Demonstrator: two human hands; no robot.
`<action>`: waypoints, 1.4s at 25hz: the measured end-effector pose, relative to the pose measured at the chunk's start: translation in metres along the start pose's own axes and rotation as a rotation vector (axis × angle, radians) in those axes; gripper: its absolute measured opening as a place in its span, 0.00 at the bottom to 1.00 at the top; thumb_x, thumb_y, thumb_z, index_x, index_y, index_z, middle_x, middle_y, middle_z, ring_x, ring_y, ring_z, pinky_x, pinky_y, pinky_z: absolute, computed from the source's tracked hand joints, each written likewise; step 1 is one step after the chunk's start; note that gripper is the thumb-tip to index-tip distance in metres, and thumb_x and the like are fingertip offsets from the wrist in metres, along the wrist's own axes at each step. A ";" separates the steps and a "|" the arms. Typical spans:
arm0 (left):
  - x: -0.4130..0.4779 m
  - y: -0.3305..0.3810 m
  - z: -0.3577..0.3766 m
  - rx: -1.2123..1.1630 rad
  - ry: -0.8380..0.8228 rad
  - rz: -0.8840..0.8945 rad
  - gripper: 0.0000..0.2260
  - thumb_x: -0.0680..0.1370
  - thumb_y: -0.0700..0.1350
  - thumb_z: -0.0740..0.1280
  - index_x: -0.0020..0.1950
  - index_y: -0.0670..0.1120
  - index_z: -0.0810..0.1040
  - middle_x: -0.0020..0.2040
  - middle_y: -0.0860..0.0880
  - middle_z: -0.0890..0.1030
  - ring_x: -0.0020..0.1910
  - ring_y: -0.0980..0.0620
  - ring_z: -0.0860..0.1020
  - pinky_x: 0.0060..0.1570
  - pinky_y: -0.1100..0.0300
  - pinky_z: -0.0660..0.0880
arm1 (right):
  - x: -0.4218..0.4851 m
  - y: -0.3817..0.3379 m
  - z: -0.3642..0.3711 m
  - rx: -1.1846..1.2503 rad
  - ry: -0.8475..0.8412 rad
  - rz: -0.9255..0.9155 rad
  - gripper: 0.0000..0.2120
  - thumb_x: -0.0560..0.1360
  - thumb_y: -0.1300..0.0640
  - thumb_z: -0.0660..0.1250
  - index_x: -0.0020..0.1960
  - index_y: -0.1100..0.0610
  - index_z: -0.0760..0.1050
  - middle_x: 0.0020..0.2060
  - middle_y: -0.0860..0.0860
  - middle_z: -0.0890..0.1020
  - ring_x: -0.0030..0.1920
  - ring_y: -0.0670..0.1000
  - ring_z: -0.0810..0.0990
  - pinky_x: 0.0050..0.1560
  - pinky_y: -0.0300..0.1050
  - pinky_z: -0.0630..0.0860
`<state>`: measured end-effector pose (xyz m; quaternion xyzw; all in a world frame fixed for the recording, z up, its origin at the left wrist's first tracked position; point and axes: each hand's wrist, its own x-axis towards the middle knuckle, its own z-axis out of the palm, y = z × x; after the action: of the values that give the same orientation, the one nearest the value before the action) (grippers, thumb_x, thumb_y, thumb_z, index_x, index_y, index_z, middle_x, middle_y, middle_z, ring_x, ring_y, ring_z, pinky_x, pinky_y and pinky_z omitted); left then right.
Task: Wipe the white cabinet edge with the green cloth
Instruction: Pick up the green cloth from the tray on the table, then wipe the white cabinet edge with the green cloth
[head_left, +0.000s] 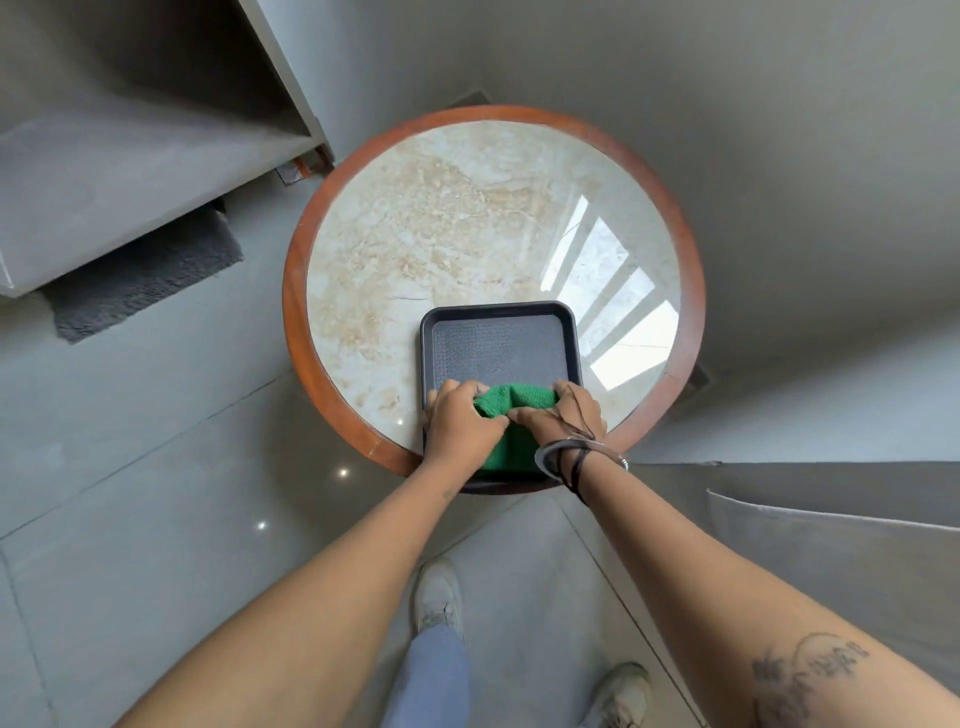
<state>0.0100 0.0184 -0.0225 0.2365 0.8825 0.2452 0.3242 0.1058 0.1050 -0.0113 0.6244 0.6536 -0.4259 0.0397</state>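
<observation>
cloth: green microfibre cloth (511, 402), bunched at its far end, lying in the near half of the tray; its near part is hidden under the two hands.
tray: dark grey rectangular plastic tray with a textured floor (498, 312), sitting on the near side of the table, its near rim overhanging the table edge.
table: round marble-topped table with a reddish wooden rim (296, 291); nothing else rests on it.
left hand: left hand (460, 418), fingers curled into the cloth's left side, gripping a fold.
right hand: right hand (563, 415), fingers pinching the cloth's right side, thumb pointing towards the left hand; dark cord and a bangle at the wrist.
cabinet: white cabinet with an open shelf (291, 78), upper left of the view, well apart from the cloth; its pale front edge is not yet touched.
step in hand: judged to be gathering the cloth before lifting it.
handling note: fold it into a flat pad rather than a ball, so a broad face meets the edge.
caution: lift straight up, since dragging could tip the overhanging tray.
follow-on: carry left to the cabinet and wipe along the edge in one direction.
</observation>
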 end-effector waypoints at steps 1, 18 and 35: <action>-0.004 0.000 -0.005 -0.038 -0.028 0.016 0.16 0.71 0.46 0.75 0.57 0.45 0.80 0.55 0.47 0.76 0.60 0.49 0.71 0.62 0.58 0.68 | -0.003 0.003 -0.008 0.072 -0.025 -0.015 0.22 0.56 0.44 0.77 0.36 0.57 0.72 0.36 0.51 0.81 0.41 0.56 0.80 0.46 0.50 0.78; -0.230 -0.062 0.140 -1.278 -0.355 -0.489 0.25 0.71 0.44 0.72 0.67 0.37 0.76 0.65 0.35 0.81 0.54 0.43 0.85 0.50 0.47 0.84 | -0.118 0.219 -0.054 0.553 -0.397 -0.027 0.14 0.70 0.68 0.72 0.54 0.67 0.76 0.47 0.60 0.82 0.43 0.56 0.81 0.41 0.45 0.82; -0.140 -0.153 0.552 -0.945 0.057 -0.320 0.07 0.81 0.42 0.62 0.57 0.45 0.76 0.41 0.48 0.79 0.39 0.49 0.79 0.41 0.52 0.79 | 0.052 0.508 0.019 -2.154 0.138 -0.537 0.36 0.79 0.43 0.48 0.76 0.64 0.41 0.76 0.64 0.38 0.74 0.67 0.36 0.61 0.74 0.25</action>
<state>0.4454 -0.0256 -0.4184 -0.0813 0.7087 0.5717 0.4053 0.5171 0.0614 -0.3117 0.1242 0.7965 0.4053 0.4311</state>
